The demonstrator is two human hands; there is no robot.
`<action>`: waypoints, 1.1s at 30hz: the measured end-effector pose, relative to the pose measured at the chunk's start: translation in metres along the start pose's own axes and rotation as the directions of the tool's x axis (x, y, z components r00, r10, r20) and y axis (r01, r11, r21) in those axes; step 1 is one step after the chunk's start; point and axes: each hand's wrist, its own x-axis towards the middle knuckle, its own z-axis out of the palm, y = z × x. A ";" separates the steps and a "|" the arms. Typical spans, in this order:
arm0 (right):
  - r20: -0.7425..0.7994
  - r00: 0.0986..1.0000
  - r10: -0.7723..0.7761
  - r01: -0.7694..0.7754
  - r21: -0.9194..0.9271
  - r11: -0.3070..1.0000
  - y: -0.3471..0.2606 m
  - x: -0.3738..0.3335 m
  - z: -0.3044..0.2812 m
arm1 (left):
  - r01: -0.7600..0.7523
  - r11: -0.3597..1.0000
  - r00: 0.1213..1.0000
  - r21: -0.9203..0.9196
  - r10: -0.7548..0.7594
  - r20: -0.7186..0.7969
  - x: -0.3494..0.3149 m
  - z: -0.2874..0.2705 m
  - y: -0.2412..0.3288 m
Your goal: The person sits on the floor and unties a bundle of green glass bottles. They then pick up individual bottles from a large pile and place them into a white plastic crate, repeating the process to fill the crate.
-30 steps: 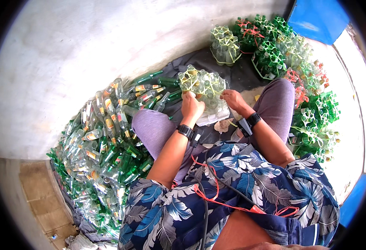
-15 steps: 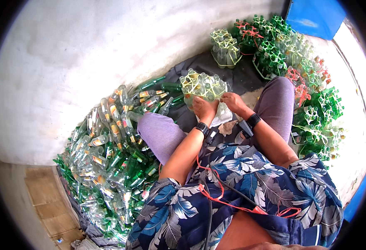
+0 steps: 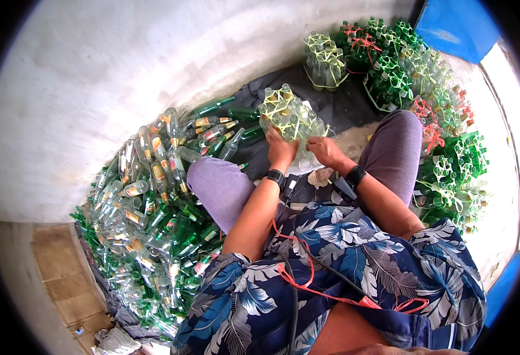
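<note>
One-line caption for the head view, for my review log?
Seated person's left hand and right hand grip a yellow-strapped bundle of clear bottles, loose bottle pile at left, tied bundles at right.

The left hand (image 3: pixel 280 148), which a second ago lay on top of the bundle of clear bottles (image 3: pixel 290 115) tied with yellow cord, has slid down to the bundle's near left side. The right hand (image 3: pixel 325 151) has drawn in from further right and now sits close beside the left, both pressed against the bundle's near edge. The bundle itself has shifted a little, nearer the middle between the person's knees.
</note>
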 end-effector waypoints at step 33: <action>0.029 0.969 0.245 -0.246 0.160 0.956 -0.016 0.000 -0.028 | -0.357 0.887 0.917 0.293 0.393 -0.074 -0.012 -0.071 0.032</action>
